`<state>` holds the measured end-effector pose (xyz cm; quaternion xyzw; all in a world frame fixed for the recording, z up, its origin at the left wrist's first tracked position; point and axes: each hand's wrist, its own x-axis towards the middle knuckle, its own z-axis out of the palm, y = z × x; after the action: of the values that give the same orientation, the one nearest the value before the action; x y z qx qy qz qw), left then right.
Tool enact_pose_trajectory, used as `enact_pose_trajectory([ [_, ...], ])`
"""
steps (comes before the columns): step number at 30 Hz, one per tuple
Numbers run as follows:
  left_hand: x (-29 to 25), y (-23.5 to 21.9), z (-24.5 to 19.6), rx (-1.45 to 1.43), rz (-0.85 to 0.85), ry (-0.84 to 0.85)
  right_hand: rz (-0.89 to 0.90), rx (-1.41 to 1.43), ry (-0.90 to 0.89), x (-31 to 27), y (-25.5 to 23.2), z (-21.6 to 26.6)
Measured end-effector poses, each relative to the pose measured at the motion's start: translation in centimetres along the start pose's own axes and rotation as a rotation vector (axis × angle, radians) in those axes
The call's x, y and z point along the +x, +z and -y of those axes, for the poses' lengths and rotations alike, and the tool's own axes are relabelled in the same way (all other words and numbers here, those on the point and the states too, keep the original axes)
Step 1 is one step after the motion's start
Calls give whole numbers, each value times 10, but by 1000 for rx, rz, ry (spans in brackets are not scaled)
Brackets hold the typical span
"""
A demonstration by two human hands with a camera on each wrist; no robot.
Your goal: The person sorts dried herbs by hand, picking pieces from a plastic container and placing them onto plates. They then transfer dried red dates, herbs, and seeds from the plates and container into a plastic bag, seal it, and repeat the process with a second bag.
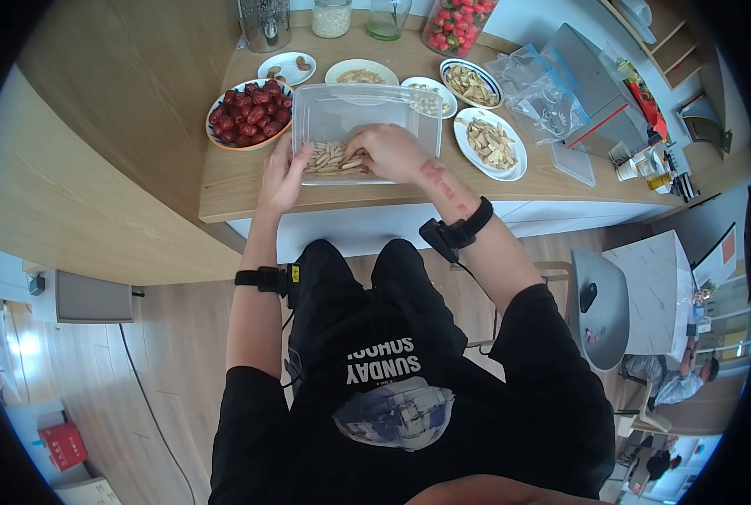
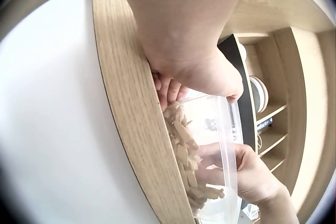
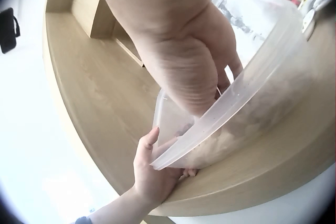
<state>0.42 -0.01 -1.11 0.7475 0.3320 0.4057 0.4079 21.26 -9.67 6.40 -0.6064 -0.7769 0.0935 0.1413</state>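
Note:
A clear plastic box [image 1: 363, 109] sits near the counter's front edge, with pale, stick-like dried pieces [image 1: 328, 157] along its near side. My left hand [image 1: 283, 183] grips the box's left side, thumb at the rim and fingers on the outside, as the right wrist view also shows. From the right, my right hand [image 1: 390, 152] reaches over the rim into the box. Its fingers [image 2: 210, 175] show through the plastic in the left wrist view, down among the pieces. The fingertips are partly hidden there, so I cannot tell whether they pinch any.
Left of the box stands a bowl of red dates [image 1: 249, 116]. Behind are small plates [image 1: 361, 69] and a jar of strawberries [image 1: 458, 25]. To the right are a plate of pale slices [image 1: 490, 145], a bowl of dried slices [image 1: 469, 84] and clear plastic bags [image 1: 544, 97].

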Motion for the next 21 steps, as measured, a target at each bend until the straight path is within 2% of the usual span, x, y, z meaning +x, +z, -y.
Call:
enact_pose_trajectory([
  [2, 0, 0, 0, -3, -5, -6, -78, -95, 27, -2, -2, -5],
  [6, -1, 0, -1, -14, -4, -8, -152, -16, -2, -1, -2, 3],
  [11, -1, -2, -4, 19, 6, -18, -26, -51, 36, 4, 5, 3],
  [15, -1, -1, -3, 25, -19, -3, -25, -87, 51, 3, 1, 0],
  [17, 0, -1, -1, 16, -5, -6, -27, 68, 149, 2, 0, -4],
  [21, -1, 0, -2, 13, -19, 27, -133, 254, 163, -4, -2, -7],
])
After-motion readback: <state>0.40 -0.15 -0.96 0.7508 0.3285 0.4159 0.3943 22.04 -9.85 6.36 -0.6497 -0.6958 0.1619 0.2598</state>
